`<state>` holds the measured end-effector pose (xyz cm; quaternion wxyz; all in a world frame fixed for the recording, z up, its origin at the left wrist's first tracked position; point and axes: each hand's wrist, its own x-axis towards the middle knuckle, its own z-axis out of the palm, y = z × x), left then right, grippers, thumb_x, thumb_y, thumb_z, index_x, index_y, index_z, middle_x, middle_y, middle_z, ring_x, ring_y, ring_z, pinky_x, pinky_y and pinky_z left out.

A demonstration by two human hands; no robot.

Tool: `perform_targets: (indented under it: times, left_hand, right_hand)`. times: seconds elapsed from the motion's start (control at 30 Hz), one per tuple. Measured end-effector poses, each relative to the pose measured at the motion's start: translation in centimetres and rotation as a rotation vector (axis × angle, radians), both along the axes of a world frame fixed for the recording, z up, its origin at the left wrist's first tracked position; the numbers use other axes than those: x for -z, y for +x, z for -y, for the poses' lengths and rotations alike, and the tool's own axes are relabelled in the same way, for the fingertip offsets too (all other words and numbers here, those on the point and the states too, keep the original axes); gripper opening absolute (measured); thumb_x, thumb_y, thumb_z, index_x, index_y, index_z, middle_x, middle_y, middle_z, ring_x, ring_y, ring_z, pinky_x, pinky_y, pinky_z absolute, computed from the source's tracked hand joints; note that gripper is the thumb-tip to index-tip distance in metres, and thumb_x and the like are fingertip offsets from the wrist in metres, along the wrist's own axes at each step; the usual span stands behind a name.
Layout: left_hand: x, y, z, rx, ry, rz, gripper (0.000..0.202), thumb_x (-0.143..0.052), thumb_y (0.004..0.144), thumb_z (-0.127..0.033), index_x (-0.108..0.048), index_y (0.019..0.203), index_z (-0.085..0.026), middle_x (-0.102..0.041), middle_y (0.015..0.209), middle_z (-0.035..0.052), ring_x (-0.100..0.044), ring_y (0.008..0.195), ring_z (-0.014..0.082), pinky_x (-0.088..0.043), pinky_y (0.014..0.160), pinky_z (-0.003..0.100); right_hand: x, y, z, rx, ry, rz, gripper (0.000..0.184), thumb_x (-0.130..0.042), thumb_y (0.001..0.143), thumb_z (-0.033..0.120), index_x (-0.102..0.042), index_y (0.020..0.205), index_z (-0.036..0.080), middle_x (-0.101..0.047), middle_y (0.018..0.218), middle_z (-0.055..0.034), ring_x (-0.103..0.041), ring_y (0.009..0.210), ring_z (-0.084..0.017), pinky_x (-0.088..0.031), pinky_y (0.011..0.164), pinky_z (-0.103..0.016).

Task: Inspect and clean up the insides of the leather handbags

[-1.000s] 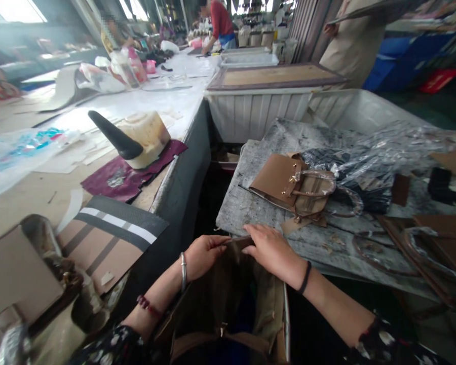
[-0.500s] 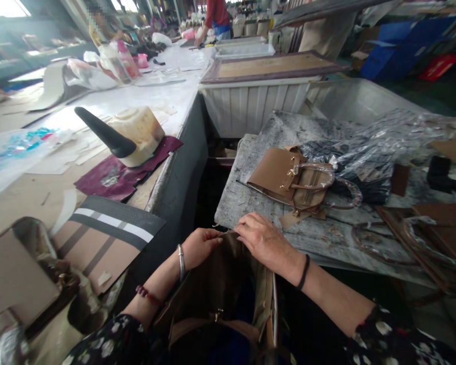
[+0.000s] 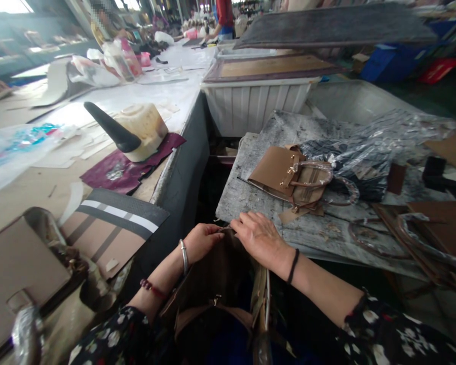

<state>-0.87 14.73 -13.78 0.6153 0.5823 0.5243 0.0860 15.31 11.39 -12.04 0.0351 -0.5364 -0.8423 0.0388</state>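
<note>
Low in the middle of the view, a dark brown handbag (image 3: 216, 274) hangs open in front of my body, its upper edge pinched between both hands. My left hand (image 3: 200, 245) is closed on that edge from the left, thumb and fingers pressed together. Just beside it, my right hand (image 3: 260, 238) grips the same edge from the right with its fingers curled over. A small metal fitting (image 3: 215, 300) shows on the bag's nearer side. The bag's lower part is in shadow.
A tan handbag (image 3: 275, 175) lies on the grey board (image 3: 231, 192) at right. On the left table are a glue container (image 3: 150, 132) with a black handle, maroon cloth (image 3: 106, 167), a striped panel (image 3: 102, 223) and a beige bag (image 3: 19, 284). A person in red (image 3: 224, 17) stands far back.
The camera view has shifted slightly, and a dark board shows more fully at the back right. Both hands keep their hold on the bag's edge, a little higher in view.
</note>
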Motion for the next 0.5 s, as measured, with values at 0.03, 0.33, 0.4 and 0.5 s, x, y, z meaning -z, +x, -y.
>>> perform_targets:
  times: [0.03,0.33,0.4,0.5]
  left_hand:
    - [0.0,0.0,0.0,0.002,0.009,-0.003,0.028,-0.050,0.067,-0.030,-0.063,0.080,-0.008,-0.062,0.063,0.0033,-0.054,0.057,0.0154,-0.044,0.059,0.027]
    - [0.8,-0.3,0.0,0.025,0.218,-0.142,0.026,-0.048,0.068,-0.025,-0.066,0.080,-0.012,-0.066,0.073,0.0038,-0.058,0.073,0.0194,-0.045,0.065,0.027]
    - [0.9,-0.4,0.0,0.024,0.228,-0.161,0.024,-0.049,0.067,-0.025,-0.066,0.079,-0.012,-0.066,0.072,0.0029,-0.057,0.073,0.0192,-0.045,0.065,0.026]
    - [0.9,-0.8,0.1,0.034,0.200,-0.145,0.024,-0.049,0.067,-0.024,-0.066,0.081,-0.013,-0.065,0.070,0.0017,-0.057,0.070,0.0177,-0.044,0.063,0.025]
  right_hand:
    - [0.0,-0.1,0.0,0.008,-0.005,-0.001,0.018,-0.039,0.086,0.013,-0.055,0.082,0.017,-0.055,0.079,-0.0051,-0.048,0.077,-0.018,-0.033,0.066,-0.030]
    - [0.2,-0.8,0.8,-0.098,-0.096,-0.132,0.011,-0.047,0.083,0.020,-0.058,0.080,0.019,-0.056,0.082,-0.0038,-0.046,0.082,-0.017,-0.032,0.066,-0.026]
    - [0.2,-0.9,1.0,-0.115,-0.130,-0.141,0.010,-0.048,0.082,0.019,-0.058,0.079,0.019,-0.058,0.079,-0.0029,-0.047,0.081,-0.017,-0.031,0.066,-0.027]
    - [0.6,-0.9,1.0,-0.077,-0.175,-0.162,0.007,-0.050,0.081,0.021,-0.057,0.081,0.020,-0.060,0.074,-0.0020,-0.049,0.076,-0.016,-0.032,0.067,-0.027]
